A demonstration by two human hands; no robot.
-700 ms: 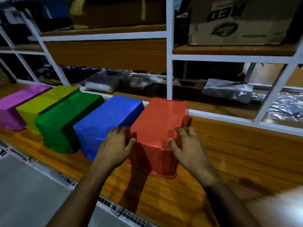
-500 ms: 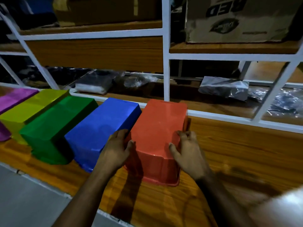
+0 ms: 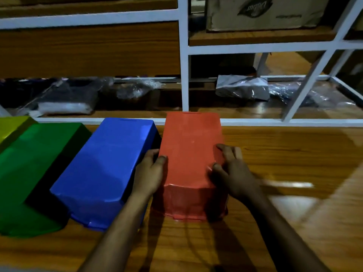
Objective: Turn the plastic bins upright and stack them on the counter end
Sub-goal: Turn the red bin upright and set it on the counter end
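Observation:
A red plastic bin (image 3: 189, 154) lies upside down on the wooden counter (image 3: 284, 154), its flat bottom facing up. My left hand (image 3: 150, 171) grips its left side and my right hand (image 3: 231, 171) grips its right side, thumbs on top. To its left stand an upside-down blue bin (image 3: 106, 169), a green bin (image 3: 29, 173) and the corner of a yellow bin (image 3: 11, 126), side by side in a row. The red bin's rim rests on the counter.
A white metal shelf frame (image 3: 184, 75) rises behind the counter. Plastic-wrapped packages (image 3: 241, 89) lie on its lower wooden shelf, and a cardboard box (image 3: 265, 12) sits on the upper one. Bare wooden counter stretches to the right of the red bin.
The view has swung right, so the purple bin has left the frame and the yellow one is nearly gone. Both hands stay clamped on the red bin's sides.

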